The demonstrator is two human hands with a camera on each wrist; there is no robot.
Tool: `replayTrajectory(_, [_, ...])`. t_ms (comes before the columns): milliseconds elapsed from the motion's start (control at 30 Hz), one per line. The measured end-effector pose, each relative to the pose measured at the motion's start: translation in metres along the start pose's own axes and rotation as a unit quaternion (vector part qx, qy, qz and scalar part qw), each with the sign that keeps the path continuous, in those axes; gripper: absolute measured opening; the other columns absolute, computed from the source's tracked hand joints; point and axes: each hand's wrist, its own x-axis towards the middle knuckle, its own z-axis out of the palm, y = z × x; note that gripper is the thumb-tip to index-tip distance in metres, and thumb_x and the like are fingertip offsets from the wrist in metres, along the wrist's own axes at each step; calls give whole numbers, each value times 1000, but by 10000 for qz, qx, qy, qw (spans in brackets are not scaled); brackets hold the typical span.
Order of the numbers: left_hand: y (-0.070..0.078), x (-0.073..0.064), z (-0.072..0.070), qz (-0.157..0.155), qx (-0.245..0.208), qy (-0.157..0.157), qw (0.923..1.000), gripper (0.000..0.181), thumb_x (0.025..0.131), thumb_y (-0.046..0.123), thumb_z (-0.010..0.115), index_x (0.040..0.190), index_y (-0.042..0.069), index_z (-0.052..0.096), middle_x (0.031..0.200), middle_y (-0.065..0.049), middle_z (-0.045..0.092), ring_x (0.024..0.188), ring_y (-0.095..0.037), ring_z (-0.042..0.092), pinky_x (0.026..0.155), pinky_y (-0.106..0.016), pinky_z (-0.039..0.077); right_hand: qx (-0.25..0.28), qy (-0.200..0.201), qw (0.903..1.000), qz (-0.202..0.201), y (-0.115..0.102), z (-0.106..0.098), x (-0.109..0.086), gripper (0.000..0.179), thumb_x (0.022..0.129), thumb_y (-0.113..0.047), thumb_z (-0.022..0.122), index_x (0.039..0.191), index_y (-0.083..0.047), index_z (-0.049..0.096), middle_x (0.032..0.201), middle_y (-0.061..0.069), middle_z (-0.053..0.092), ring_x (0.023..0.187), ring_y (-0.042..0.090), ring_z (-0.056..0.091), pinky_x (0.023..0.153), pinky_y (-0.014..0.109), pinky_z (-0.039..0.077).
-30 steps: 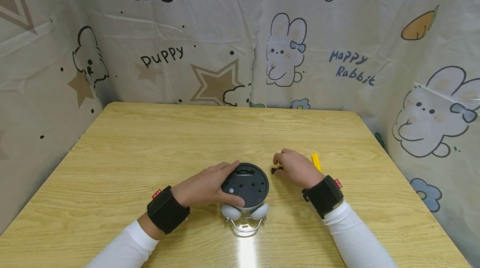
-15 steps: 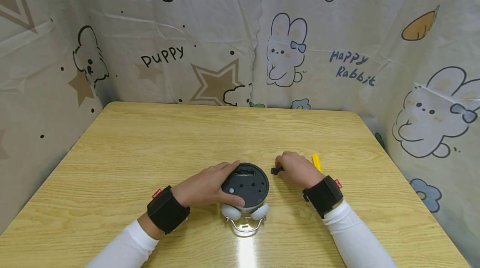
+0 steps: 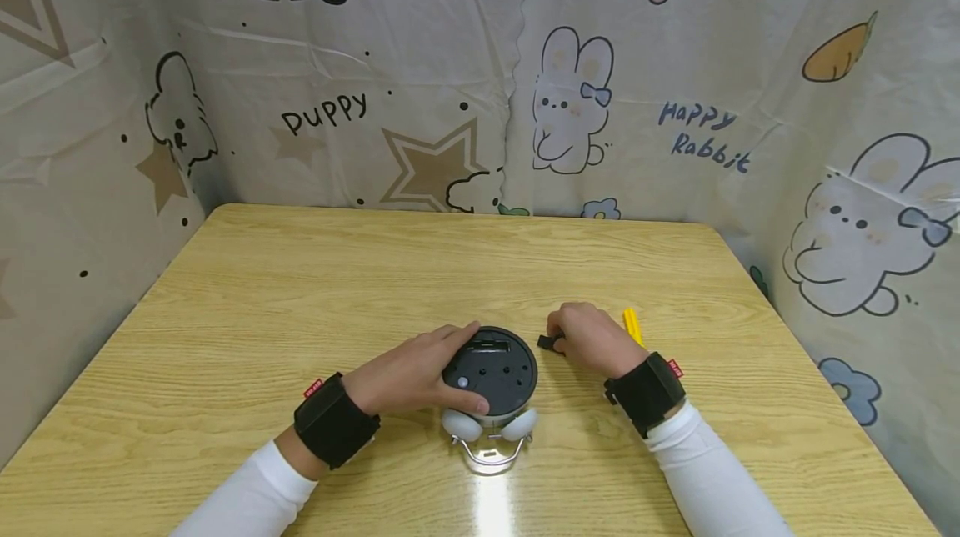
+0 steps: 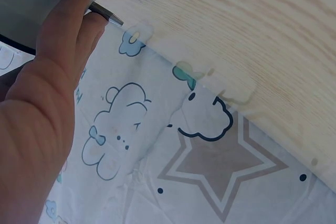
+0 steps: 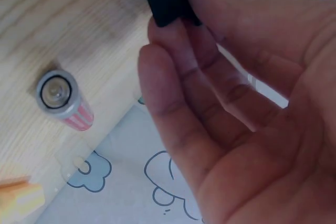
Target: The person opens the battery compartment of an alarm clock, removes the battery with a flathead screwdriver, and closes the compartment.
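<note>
A twin-bell alarm clock (image 3: pixel 506 387) lies face down on the table, its round black back up and an oblong battery slot (image 3: pixel 489 346) open in it. My left hand (image 3: pixel 420 370) grips the clock's left side, thumb over the back's edge; in the left wrist view its fingers lie along the pale casing (image 4: pixel 31 3), beside a metal foot (image 4: pixel 107 14). Just right of the clock, my right hand (image 3: pixel 592 338) pinches a small black battery cover (image 3: pixel 547 343) between thumb and fingertips. An upright battery (image 5: pixel 65 100) stands near that hand in the right wrist view.
A yellow bar-like object (image 3: pixel 633 324) lies behind the right hand, partly hidden by it. The clock's two grey bells (image 3: pixel 519 425) and wire handle (image 3: pixel 491 460) point toward the near edge. Printed curtains (image 3: pixel 420 62) hang behind and beside the wooden table (image 3: pixel 337 270).
My right hand's fingers have curled in closer, and the battery cover has turned slightly and moved a little left toward the clock. The left hand and clock stay put.
</note>
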Motion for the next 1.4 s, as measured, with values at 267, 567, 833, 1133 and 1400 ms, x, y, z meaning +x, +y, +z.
replayTrajectory(267, [0, -1, -1, -42, -2, -1, 10000, 115, 78, 69, 80, 164, 13, 30, 161, -14, 45, 146, -32, 49, 116, -52, 44, -34, 348, 9992, -210, -3, -3, -1, 12, 90, 0, 77, 100, -5, 80, 96, 9, 75, 81, 15, 66, 74, 31, 59])
replayTrajectory(567, [-1, 0, 0, 17, -25, 8, 10000, 115, 78, 68, 80, 164, 12, 30, 160, -15, 46, 145, -32, 50, 115, -52, 45, -74, 739, 9967, -342, -8, -9, -4, 12, 90, 0, 76, 100, -5, 79, 93, 9, 72, 79, 17, 65, 71, 30, 58])
replayTrajectory(833, [-2, 1, 1, 40, -40, 24, 10000, 114, 79, 68, 80, 164, 11, 30, 159, -16, 47, 144, -33, 50, 115, -53, 45, -151, 1045, 9930, -526, -10, -13, -6, 11, 90, -1, 77, 100, -6, 79, 91, 8, 71, 77, 16, 64, 69, 30, 57])
replayTrajectory(1133, [-2, 1, 1, 99, -17, 36, 9999, 112, 80, 67, 79, 164, 10, 31, 158, -17, 48, 142, -32, 52, 114, -51, 46, -165, 1588, 9828, -929, -18, -16, -8, 14, 88, 0, 79, 100, -7, 79, 90, 6, 70, 76, 15, 66, 69, 29, 58])
replayTrajectory(1400, [-3, 1, 1, 150, -100, 16, 9998, 112, 80, 65, 80, 163, 8, 31, 157, -17, 49, 141, -31, 53, 114, -50, 46, -105, 1857, 9764, -1098, -26, -18, -10, 15, 89, -1, 78, 103, -8, 80, 93, 6, 71, 80, 16, 70, 72, 30, 60])
